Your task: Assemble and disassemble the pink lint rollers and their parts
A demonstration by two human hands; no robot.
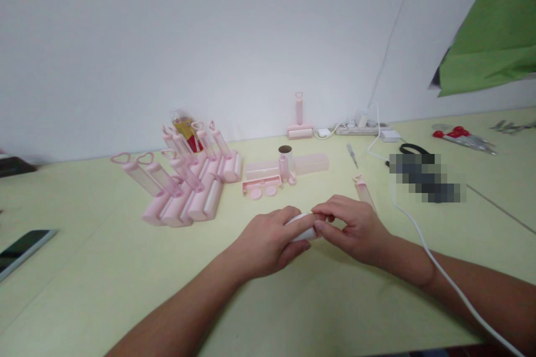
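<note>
A white lint roller roll (302, 225) lies in my left hand (272, 237), whose fingers wrap over its top and below it. My right hand (355, 228) pinches at the roll's right end with thumb and fingertips; the exact spot is partly covered. Just beyond the right hand lies a pink handle (364, 192) with a heart-shaped loop. Ahead are a pink roller frame (262, 183), two round pink caps (255, 194), another clear pink handle (283, 167), an upright paper-core roll (285, 150) and translucent pink covers (312, 163).
Several pink lint rollers (205, 198) stand in rows at left, and one more (300, 131) by the wall. A phone (20, 251) lies far left. At right are a screwdriver (352, 155), a power strip (362, 129), red-handled tools (460, 134) and a white cable (435, 259) crossing my right forearm.
</note>
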